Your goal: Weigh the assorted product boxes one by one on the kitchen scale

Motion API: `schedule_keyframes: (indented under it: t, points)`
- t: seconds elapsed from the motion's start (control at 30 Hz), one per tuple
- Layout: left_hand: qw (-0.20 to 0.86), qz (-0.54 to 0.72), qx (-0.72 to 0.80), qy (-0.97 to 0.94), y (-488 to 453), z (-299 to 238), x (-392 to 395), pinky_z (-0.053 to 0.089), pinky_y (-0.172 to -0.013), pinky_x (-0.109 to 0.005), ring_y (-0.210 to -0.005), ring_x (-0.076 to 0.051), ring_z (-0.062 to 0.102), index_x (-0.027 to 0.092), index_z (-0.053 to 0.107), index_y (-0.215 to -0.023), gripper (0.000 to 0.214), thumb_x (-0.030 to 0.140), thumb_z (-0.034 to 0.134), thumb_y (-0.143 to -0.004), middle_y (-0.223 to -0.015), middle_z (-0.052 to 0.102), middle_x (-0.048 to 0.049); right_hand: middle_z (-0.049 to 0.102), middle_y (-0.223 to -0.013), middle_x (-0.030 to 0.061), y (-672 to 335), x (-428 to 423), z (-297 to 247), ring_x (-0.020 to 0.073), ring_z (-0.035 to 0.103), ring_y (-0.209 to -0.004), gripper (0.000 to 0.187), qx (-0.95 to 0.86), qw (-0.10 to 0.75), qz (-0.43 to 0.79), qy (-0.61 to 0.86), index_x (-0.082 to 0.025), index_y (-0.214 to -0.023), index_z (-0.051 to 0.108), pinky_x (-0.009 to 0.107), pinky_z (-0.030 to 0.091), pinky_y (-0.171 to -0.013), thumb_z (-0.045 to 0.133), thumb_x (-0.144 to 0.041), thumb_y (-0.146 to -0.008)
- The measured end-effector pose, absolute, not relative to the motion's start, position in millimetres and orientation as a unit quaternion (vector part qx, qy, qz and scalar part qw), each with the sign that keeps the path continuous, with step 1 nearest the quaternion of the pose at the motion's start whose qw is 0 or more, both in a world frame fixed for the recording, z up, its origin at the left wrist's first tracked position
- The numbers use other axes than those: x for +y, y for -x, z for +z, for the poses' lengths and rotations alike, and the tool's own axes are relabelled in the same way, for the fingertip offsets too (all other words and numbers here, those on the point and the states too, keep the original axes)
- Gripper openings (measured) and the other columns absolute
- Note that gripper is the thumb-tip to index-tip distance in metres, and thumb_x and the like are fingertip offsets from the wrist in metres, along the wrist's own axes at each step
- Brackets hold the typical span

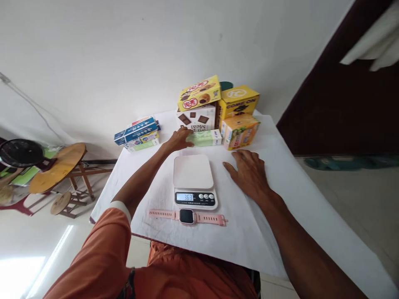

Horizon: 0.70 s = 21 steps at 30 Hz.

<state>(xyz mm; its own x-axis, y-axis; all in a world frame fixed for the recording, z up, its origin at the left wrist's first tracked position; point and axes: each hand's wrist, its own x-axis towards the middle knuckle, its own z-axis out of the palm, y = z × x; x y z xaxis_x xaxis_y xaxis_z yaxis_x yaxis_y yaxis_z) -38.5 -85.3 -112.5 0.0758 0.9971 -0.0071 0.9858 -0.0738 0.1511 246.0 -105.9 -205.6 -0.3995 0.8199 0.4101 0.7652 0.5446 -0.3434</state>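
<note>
My left hand [180,139] is closed around the left end of a long, light green and white box [205,138], thumb on its near side. That box lies in front of a white carton [197,116] with chocolate squares printed on it. My right hand [251,172] rests palm down on the white tabletop with fingers apart, just in front of an orange carton [240,132] and holding nothing. Between my hands stands a white digital scale [192,171] with a bare plate; its display appears to read 363. A pink-strapped smartwatch [187,216] lies before it.
A yellow snack box [199,93] sits on the chocolate carton, beside another yellow box [238,101]. Several blue and white boxes [137,132] are stacked at the back left. A round wooden table [59,168] with a black fan [21,153] stands left.
</note>
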Motion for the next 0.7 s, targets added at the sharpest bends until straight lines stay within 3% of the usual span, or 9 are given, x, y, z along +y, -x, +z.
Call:
schedule_keyframes:
  t: [0.13, 0.23, 0.33, 0.5, 0.6, 0.7]
  points:
    - [0.022, 0.117, 0.655, -0.746, 55, -101, -107, 0.05, -0.11, -0.051, -0.131, -0.036, 0.06, 0.019, 0.063, -0.139, 0.055, 0.034, 0.079, -0.089, -0.143, 0.062, -0.0185, 0.066, -0.128, 0.0221, -247, -104, -208, 0.0398, 0.058, -0.117, 0.043, -0.839, 0.275, 0.048, 0.467, -0.015, -0.124, 0.068, 0.055, 0.05, -0.094, 0.045, -0.044, -0.101]
    - [-0.062, 0.194, 0.673, -0.711, 90, -78, -133, 0.048, -0.111, -0.049, -0.129, -0.033, 0.06, 0.019, 0.063, -0.137, 0.046, 0.032, 0.072, -0.093, -0.14, 0.062, -0.0169, 0.067, -0.129, 0.0219, -247, -104, -207, 0.0399, 0.059, -0.117, 0.044, -0.84, 0.268, 0.047, 0.469, -0.016, -0.125, 0.068, 0.055, 0.051, -0.093, 0.045, -0.045, -0.101]
    - [-0.135, 0.197, 0.751, -0.615, 143, -55, -159, 0.042, -0.116, -0.054, -0.138, -0.038, 0.052, 0.022, 0.057, -0.143, 0.055, 0.034, 0.073, -0.091, -0.146, 0.057, -0.0172, 0.067, -0.13, 0.0219, -246, -105, -206, 0.0397, 0.06, -0.118, 0.043, -0.837, 0.261, 0.043, 0.479, -0.015, -0.125, 0.068, 0.054, 0.051, -0.095, 0.046, -0.044, -0.102]
    - [-0.052, 0.103, 0.861, -0.495, 216, -43, -188, 0.038, -0.117, -0.061, -0.144, -0.047, 0.046, 0.022, 0.049, -0.151, 0.089, 0.057, 0.083, -0.076, -0.151, 0.053, -0.0224, 0.067, -0.132, 0.0207, -244, -105, -208, 0.0381, 0.061, -0.117, 0.042, -0.834, 0.267, 0.032, 0.483, -0.015, -0.126, 0.068, 0.052, 0.051, -0.095, 0.047, -0.043, -0.102]
    - [-0.022, 0.077, 0.87, -0.487, 235, -47, -192, 0.035, -0.12, -0.059, -0.143, -0.043, 0.046, 0.024, 0.051, -0.148, 0.085, 0.062, 0.077, -0.077, -0.148, 0.055, -0.0189, 0.067, -0.132, 0.0205, -246, -104, -210, 0.0377, 0.061, -0.116, 0.042, -0.836, 0.273, 0.029, 0.475, -0.016, -0.126, 0.068, 0.052, 0.052, -0.094, 0.047, -0.044, -0.102]
    - [-0.026, 0.094, 0.861, -0.498, 242, -49, -192, 0.037, -0.118, -0.057, -0.139, -0.039, 0.049, 0.026, 0.057, -0.139, 0.066, 0.055, 0.072, -0.081, -0.14, 0.06, -0.0147, 0.067, -0.133, 0.0214, -247, -103, -212, 0.038, 0.06, -0.116, 0.044, -0.837, 0.277, 0.029, 0.471, -0.015, -0.126, 0.068, 0.053, 0.051, -0.093, 0.046, -0.044, -0.101]
